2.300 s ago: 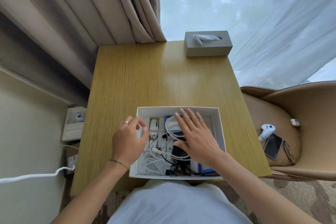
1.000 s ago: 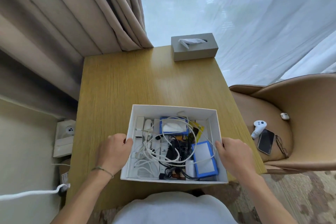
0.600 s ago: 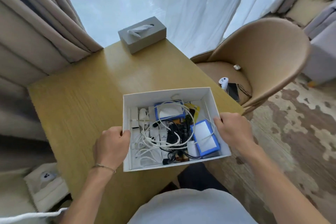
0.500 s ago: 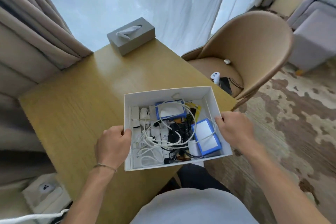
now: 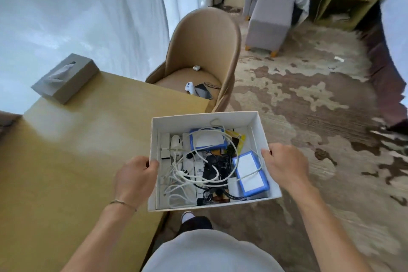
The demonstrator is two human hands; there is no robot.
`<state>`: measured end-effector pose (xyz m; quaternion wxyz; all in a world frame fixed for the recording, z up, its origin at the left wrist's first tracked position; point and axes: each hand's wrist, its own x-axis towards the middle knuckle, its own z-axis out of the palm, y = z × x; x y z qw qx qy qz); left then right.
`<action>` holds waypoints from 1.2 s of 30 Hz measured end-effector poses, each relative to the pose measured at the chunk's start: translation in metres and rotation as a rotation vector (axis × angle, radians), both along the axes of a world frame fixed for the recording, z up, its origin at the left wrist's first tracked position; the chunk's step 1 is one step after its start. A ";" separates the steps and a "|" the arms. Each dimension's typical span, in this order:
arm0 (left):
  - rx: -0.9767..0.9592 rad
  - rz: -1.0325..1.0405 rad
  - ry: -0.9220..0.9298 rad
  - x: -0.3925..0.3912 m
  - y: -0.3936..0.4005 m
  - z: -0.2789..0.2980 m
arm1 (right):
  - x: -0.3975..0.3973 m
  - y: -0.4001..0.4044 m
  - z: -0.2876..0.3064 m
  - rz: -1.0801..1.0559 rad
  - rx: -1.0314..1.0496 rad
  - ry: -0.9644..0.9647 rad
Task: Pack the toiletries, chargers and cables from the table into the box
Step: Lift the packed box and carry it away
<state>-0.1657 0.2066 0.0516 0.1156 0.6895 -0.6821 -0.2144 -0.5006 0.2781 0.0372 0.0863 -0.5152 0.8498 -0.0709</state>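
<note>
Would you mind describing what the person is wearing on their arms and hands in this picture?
Both forearms are bare, with no sleeves reaching into view. The left hand has a thin, light-coloured bracelet around the wrist. The right hand shows no bracelet or watch. No ring can be made out on either hand at this sharpness. A pale top covers the torso below.

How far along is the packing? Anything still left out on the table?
Packing looks done: white cables, blue-edged cases and chargers lie inside the box. In hand: the left hand and right hand grip its side walls, holding it past the table edge, over the carpet. On the table only the tissue box shows. Left: setting the box down.
</note>
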 end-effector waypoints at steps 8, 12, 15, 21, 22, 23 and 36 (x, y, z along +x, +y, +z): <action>-0.005 -0.289 -0.002 -0.124 0.067 0.002 | -0.080 0.168 0.014 -0.304 -0.030 -0.035; -0.074 -0.463 0.004 -0.195 0.113 0.004 | -0.111 0.262 0.018 -0.505 -0.030 -0.033; -0.085 -0.593 -0.014 -0.249 0.155 0.006 | -0.131 0.336 0.017 -0.657 -0.028 -0.028; -0.041 -0.823 -0.007 -0.345 0.254 0.002 | -0.153 0.480 0.016 -0.929 -0.024 0.006; -0.030 -0.863 -0.002 -0.359 0.271 0.002 | -0.154 0.502 0.015 -0.976 -0.028 0.010; -0.017 -0.913 -0.001 -0.376 0.290 0.001 | -0.155 0.528 0.014 -1.032 -0.025 0.008; 0.079 -1.466 -0.003 -0.524 0.517 -0.021 | -0.111 0.763 0.009 -1.625 0.009 -0.052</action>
